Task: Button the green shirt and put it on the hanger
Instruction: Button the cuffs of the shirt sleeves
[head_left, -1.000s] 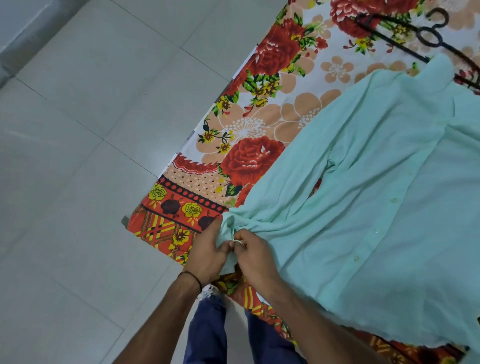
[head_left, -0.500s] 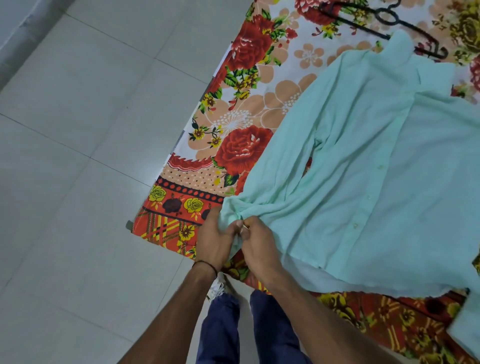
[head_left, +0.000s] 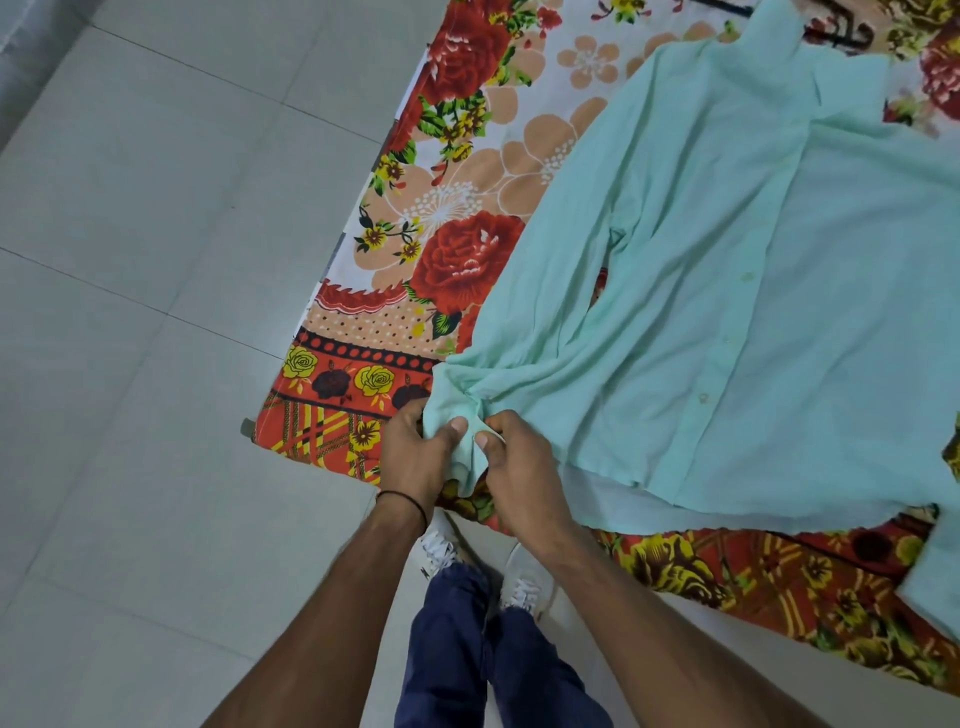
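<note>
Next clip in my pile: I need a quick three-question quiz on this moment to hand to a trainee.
1. True or false: the left hand and the right hand both pinch the sleeve cuff of the green shirt.
2. Where is the black hanger?
A) Threaded inside the shirt
B) On the floral bedsheet beyond the collar, partly hidden
C) On the tiled floor
3. Which wrist wears the black thread band?

Key: 1 true; 2 B; 3 the left wrist.
</note>
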